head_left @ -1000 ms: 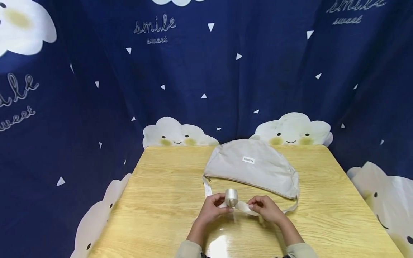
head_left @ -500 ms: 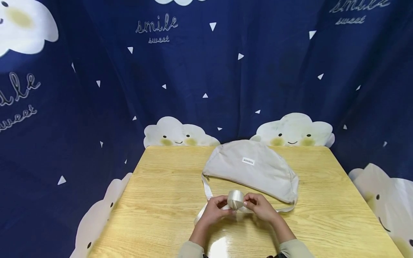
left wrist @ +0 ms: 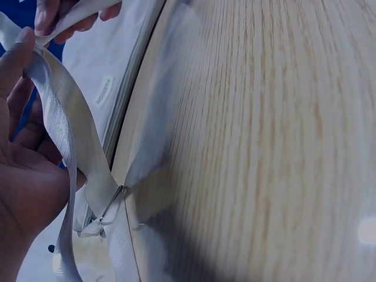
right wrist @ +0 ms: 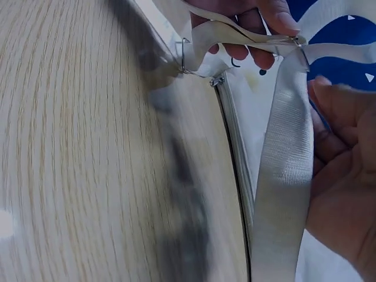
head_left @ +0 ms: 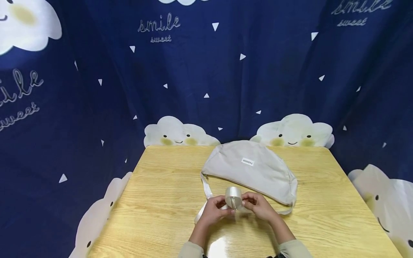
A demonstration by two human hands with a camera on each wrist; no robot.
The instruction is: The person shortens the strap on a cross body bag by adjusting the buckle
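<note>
A pale beige shoulder bag [head_left: 258,177] lies on the wooden table, its zipper edge toward the person. Its strap [head_left: 233,192] stands up in a loop between the two hands. The left hand [head_left: 214,210] pinches the strap beside a thin metal slider buckle [right wrist: 301,51], as the right wrist view shows. Across from it, the right hand [head_left: 259,207] holds the strap close to the same buckle, fingers partly behind the webbing. Lower on the strap, a second wire-like metal buckle [left wrist: 111,202] hangs in the left wrist view.
The wooden table [head_left: 161,186] reaches to a dark blue curtain [head_left: 180,71] with cloud prints behind and at both sides. A small white label [head_left: 247,162] sits on the bag. A zipper pull [right wrist: 216,81] shows at the bag's end.
The right hand has moved left along the strap, closer to the left hand and the loop. The strap stretch between the hands looks shorter. The bag has barely shifted.
</note>
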